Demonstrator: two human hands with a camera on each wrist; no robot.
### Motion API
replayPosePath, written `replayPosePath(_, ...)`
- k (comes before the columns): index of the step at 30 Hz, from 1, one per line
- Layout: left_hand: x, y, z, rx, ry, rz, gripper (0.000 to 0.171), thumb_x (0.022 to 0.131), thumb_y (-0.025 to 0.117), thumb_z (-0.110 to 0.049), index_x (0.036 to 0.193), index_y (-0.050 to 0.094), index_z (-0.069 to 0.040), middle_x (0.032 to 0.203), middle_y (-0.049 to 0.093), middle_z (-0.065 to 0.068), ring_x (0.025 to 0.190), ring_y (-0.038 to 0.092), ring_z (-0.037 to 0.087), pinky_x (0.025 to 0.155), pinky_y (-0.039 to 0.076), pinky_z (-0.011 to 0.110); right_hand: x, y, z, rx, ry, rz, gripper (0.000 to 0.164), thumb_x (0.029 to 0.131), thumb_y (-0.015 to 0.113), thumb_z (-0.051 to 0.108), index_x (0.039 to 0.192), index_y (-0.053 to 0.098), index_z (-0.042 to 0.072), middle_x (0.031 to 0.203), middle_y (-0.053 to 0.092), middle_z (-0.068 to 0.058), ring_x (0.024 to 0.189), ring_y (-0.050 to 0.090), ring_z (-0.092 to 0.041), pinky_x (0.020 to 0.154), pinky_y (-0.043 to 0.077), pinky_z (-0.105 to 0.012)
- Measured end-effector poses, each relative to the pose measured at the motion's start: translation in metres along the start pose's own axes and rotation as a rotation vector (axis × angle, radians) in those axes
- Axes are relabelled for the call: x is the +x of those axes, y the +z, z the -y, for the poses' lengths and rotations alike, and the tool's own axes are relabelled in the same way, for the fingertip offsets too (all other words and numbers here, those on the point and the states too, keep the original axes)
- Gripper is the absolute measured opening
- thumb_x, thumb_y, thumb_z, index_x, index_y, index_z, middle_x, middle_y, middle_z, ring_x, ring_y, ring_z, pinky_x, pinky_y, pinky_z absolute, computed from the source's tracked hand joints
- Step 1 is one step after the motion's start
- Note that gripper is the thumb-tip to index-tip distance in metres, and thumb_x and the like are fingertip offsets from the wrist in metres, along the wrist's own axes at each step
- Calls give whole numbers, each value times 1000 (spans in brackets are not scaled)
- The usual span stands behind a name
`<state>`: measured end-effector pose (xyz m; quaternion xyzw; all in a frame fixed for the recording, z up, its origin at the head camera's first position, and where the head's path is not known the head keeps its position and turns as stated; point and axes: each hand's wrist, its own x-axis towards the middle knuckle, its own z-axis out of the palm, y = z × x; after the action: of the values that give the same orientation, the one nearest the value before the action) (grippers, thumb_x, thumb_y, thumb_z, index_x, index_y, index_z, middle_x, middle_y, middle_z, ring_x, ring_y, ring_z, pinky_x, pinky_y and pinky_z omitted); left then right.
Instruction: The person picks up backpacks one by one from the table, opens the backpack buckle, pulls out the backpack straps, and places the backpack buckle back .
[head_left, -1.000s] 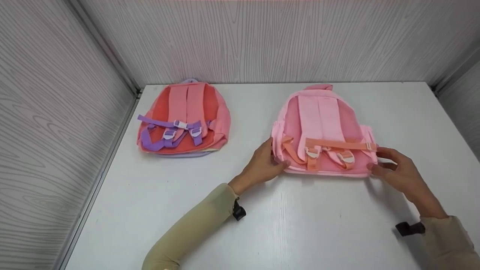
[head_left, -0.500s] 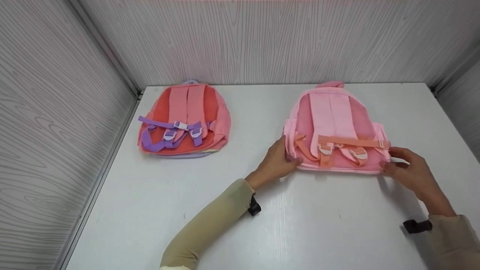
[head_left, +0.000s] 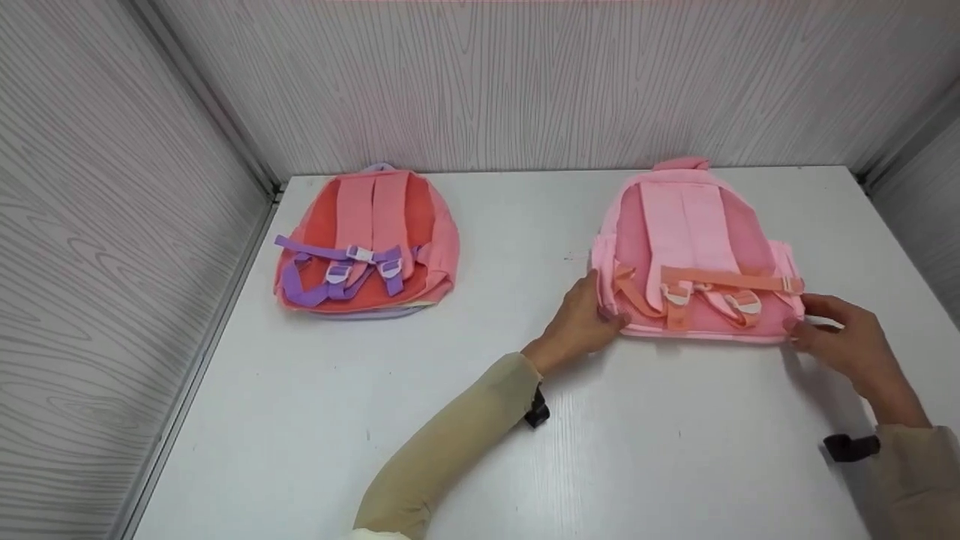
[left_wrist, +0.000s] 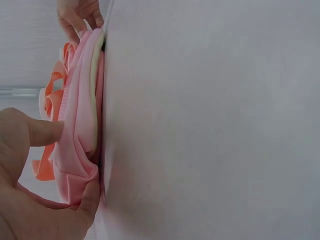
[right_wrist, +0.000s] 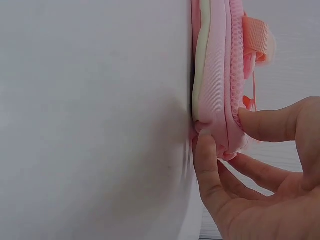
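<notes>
A light pink backpack (head_left: 686, 217) with orange straps and white buckles lies strap side up at the right of the table. My left hand (head_left: 581, 322) grips its lower left corner, thumb on top and fingers at the side and below. At the lower right corner, my right hand (head_left: 847, 337) pinches the edge. In the left wrist view the bag's bottom side (left_wrist: 82, 120) shows, with the thumb on one face and a finger on the other. The right wrist view has thumb and fingers (right_wrist: 207, 160) pinching the corner of the bag (right_wrist: 217, 80), close to the tabletop.
A coral-red backpack (head_left: 373, 217) with purple straps and white buckles lies strap side up at the left back of the white table (head_left: 637, 442). Grey wood-grain panels (head_left: 480, 82) stand behind and at both sides.
Both hands have moved the pink backpack to the right and slightly toward the back, keeping their hold on its corners. The coral-red backpack stays in place.
</notes>
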<state>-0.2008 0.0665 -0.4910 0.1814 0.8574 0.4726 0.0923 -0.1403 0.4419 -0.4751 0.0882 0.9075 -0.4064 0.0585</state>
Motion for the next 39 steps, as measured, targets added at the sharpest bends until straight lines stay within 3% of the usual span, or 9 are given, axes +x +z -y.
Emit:
replayPosePath(6,8,13,-8,17,-33,8,83,99,77,-24,164,30,-3,155,51,15,143,51,21,123,38,29,3,-4,-3,-41,38,-49,70,110,54,38,163,34,-4,157,41,-38,123,55,-45,69,51,-9)
replayPosePath(12,16,22,-14,29,-25,12,77,98,78,-24,160,36,-4,145,57,11,131,55,16,117,43,25,7,-13,-10,-67,78,-65,68,111,53,36,163,34,-4,157,42,-39,108,61,-29,67,51,-10)
replayPosePath(16,20,30,-18,28,-38,4,78,98,79,-25,160,36,-7,143,57,6,127,55,13,116,44,24,11,-19,-12,-72,101,-75,67,112,52,34,163,33,-5,156,41,-40,113,59,-38,65,50,-9)
replayPosePath(20,24,39,-23,97,-4,-21,68,98,78,-26,152,42,-7,134,60,6,118,56,12,108,48,21,15,-24,-15,-96,134,-98,65,112,51,31,163,32,-5,155,41,-42,119,56,-47,62,48,-9)
replayPosePath(23,28,48,-29,163,19,-34,59,99,76,-28,144,46,-6,125,60,6,109,55,12,99,49,20,17,-31,-18,-122,163,-109,64,111,50,27,164,30,-5,153,40,-42,117,56,-46,60,48,-11)
replayPosePath(28,38,61,-42,216,-30,-20,58,98,77,-31,143,47,-9,124,60,2,108,54,10,98,49,18,19,-44,-24,-153,203,-103,65,110,49,24,163,28,-8,152,38,-44,112,54,-45,58,48,-14)
replayPosePath(39,57,83,-62,211,-63,-26,54,99,78,-30,144,49,-20,123,62,-7,109,56,3,102,49,15,31,-61,-29,-140,401,-107,64,113,45,21,167,18,0,156,33,-42,112,55,-40,59,51,-21)
